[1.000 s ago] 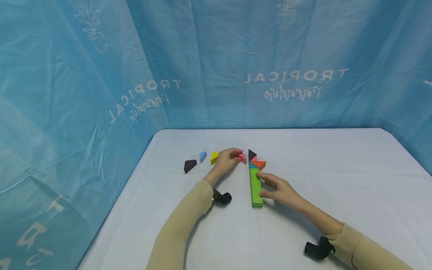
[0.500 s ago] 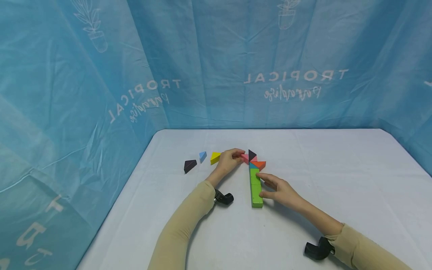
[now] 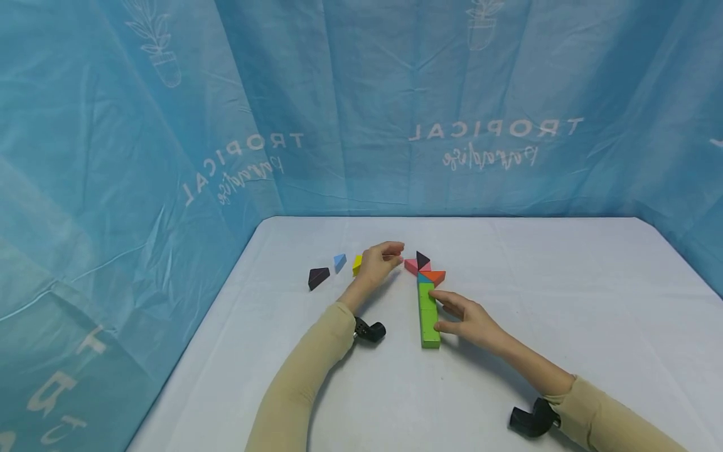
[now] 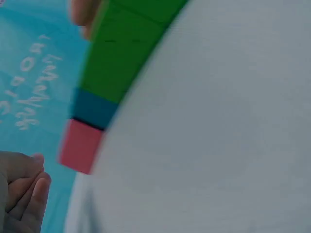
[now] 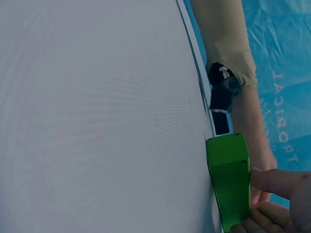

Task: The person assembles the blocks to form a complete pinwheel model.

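Note:
A column of green blocks [image 3: 429, 320] lies on the table, with a blue triangle [image 3: 423, 278], an orange triangle [image 3: 435, 276], pink pieces [image 3: 411, 266] and a black triangle [image 3: 422, 260] at its far end. My right hand [image 3: 471, 320] rests its thumb and fingers along the green blocks' right side; the right wrist view shows the fingertips against the green block [image 5: 229, 179]. My left hand [image 3: 377, 265] is just left of the pink piece, apart from it, fingers loosely bent and holding nothing. In the left wrist view the left hand [image 4: 24, 189] is beside the pink block [image 4: 81, 146].
Left of the left hand lie a yellow piece [image 3: 357, 265], partly hidden by it, a light blue triangle [image 3: 339, 262] and a dark piece [image 3: 318, 277]. A blue printed curtain [image 3: 361, 125] stands behind the white table [image 3: 226, 376].
My left hand moved the pink piece right against the other pieces, then let it go and drew back a little to the left. The right hand has stayed in place.

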The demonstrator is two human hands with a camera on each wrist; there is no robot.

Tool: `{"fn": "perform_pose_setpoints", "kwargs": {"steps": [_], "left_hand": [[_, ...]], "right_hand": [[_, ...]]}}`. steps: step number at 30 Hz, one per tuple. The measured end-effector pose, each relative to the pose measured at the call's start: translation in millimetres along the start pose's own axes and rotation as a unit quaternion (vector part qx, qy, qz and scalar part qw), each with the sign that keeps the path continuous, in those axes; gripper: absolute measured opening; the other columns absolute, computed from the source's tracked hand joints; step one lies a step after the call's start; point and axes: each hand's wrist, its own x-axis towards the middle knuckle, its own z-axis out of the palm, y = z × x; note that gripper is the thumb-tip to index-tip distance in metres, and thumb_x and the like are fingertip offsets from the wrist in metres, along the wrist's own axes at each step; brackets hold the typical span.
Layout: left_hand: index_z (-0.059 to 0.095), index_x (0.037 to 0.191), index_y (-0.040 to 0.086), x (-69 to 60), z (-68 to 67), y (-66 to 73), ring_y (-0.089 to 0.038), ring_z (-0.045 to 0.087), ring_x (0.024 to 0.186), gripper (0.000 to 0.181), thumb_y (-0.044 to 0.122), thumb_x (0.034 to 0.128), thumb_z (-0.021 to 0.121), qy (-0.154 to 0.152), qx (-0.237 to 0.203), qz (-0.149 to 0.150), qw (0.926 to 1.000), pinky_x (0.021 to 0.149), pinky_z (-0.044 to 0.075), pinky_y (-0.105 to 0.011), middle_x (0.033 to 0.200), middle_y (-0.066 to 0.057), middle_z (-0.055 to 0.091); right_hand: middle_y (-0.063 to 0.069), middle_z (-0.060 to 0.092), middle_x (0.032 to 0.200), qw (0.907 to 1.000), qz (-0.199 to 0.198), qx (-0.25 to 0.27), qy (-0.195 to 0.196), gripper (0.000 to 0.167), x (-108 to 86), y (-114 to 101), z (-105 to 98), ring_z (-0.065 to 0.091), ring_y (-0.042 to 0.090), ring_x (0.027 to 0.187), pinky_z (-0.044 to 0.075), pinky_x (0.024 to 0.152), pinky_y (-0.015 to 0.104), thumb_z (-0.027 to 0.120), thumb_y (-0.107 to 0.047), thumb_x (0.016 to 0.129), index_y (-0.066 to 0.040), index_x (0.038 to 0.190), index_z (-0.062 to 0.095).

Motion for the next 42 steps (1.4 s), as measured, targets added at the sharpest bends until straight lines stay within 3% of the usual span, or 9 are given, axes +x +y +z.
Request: {"fn": "perform_pose_setpoints", "kwargs": {"steps": [4, 8, 12, 18, 23, 31, 39, 42], "left_hand": [[0.065, 0.118, 0.006, 3.0, -24.0, 9.3, -0.021, 0.065, 0.107, 0.031, 0.009, 0.0871, 0.066, 0.07, -0.038, 0.025, 0.9965, 0.092, 0.053, -0.028, 0.115, -0.01, 0.068], [0.061, 0.122, 0.008, -0.7, -43.8, 9.2, -0.023, 0.061, 0.114, 0.036, 0.013, 0.0875, 0.066, 0.107, -0.057, 0.026, 0.9923, 0.099, 0.049, -0.03, 0.122, -0.011, 0.065], [0.054, 0.131, 0.004, -12.2, -49.4, -3.1, -0.027, 0.053, 0.125, 0.044, 0.01, 0.0881, 0.065, 0.105, -0.061, 0.004, 0.9926, 0.107, 0.042, -0.033, 0.133, -0.014, 0.057], [0.042, 0.14, 0.001, -26.9, -43.5, -25.2, -0.026, 0.043, 0.135, 0.059, 0.014, 0.0871, 0.065, 0.082, -0.062, -0.042, 0.9938, 0.112, 0.036, -0.031, 0.145, -0.014, 0.045], [0.042, 0.139, -0.001, -31.0, -41.5, -35.4, -0.029, 0.045, 0.133, 0.059, 0.015, 0.0868, 0.066, 0.084, -0.061, -0.06, 0.9928, 0.11, 0.039, -0.033, 0.143, -0.015, 0.047], [0.05, 0.134, 0.0, -34.2, -39.5, -40.0, -0.028, 0.054, 0.124, 0.051, 0.012, 0.0865, 0.066, 0.082, -0.001, -0.069, 0.9942, 0.105, 0.044, -0.035, 0.134, -0.015, 0.056], [0.054, 0.13, 0.003, -35.5, -38.6, -38.8, -0.027, 0.057, 0.12, 0.046, 0.006, 0.0865, 0.065, 0.096, 0.011, -0.084, 0.9918, 0.102, 0.047, -0.035, 0.13, -0.014, 0.059], [0.055, 0.129, 0.002, -34.3, -41.2, -36.2, -0.027, 0.058, 0.118, 0.045, 0.007, 0.0863, 0.066, 0.096, 0.012, -0.076, 0.9924, 0.101, 0.048, -0.035, 0.129, -0.014, 0.06]], "right_hand": [[0.011, 0.039, 0.15, 1.0, 0.008, 0.003, 0.004, 0.067, -1.1, -2.6, -0.3, 0.037, 0.032, 0.139, 0.036, 0.109, 0.043, 0.07, -0.02, 0.084, -0.011, 0.143, 0.04], [0.01, 0.038, 0.15, 0.9999, 0.007, 0.007, 0.003, 0.067, -1.1, -3.5, -0.7, 0.036, 0.031, 0.139, 0.036, 0.109, 0.043, 0.07, -0.019, 0.084, -0.011, 0.143, 0.039], [0.011, 0.038, 0.15, 1.0, 0.008, 0.002, 0.003, 0.067, -1.3, -2.6, -1.1, 0.037, 0.032, 0.139, 0.036, 0.109, 0.043, 0.07, -0.019, 0.084, -0.011, 0.143, 0.039], [0.015, 0.038, 0.149, 1.0, -0.001, -0.005, 0.002, 0.067, -3.4, -0.2, -2.9, 0.037, 0.036, 0.138, 0.036, 0.108, 0.045, 0.07, -0.019, 0.084, -0.008, 0.143, 0.039], [0.014, 0.038, 0.15, 1.0, 0.002, -0.001, 0.003, 0.067, -3.8, 0.3, -3.1, 0.036, 0.035, 0.138, 0.036, 0.108, 0.044, 0.07, -0.02, 0.084, -0.009, 0.143, 0.04], [0.013, 0.038, 0.15, 1.0, 0.002, -0.003, -0.001, 0.067, -2.6, -0.5, -2.4, 0.037, 0.036, 0.138, 0.036, 0.108, 0.044, 0.07, -0.021, 0.085, -0.01, 0.143, 0.039], [0.011, 0.037, 0.15, 0.9999, 0.009, 0.009, -0.005, 0.067, -1.7, -1.5, -0.2, 0.037, 0.035, 0.138, 0.036, 0.109, 0.045, 0.07, -0.022, 0.084, -0.012, 0.143, 0.04], [0.012, 0.037, 0.15, 0.9999, 0.008, 0.008, -0.005, 0.067, -1.9, -1.8, -0.2, 0.037, 0.035, 0.138, 0.036, 0.109, 0.045, 0.07, -0.021, 0.084, -0.011, 0.143, 0.04]]}}
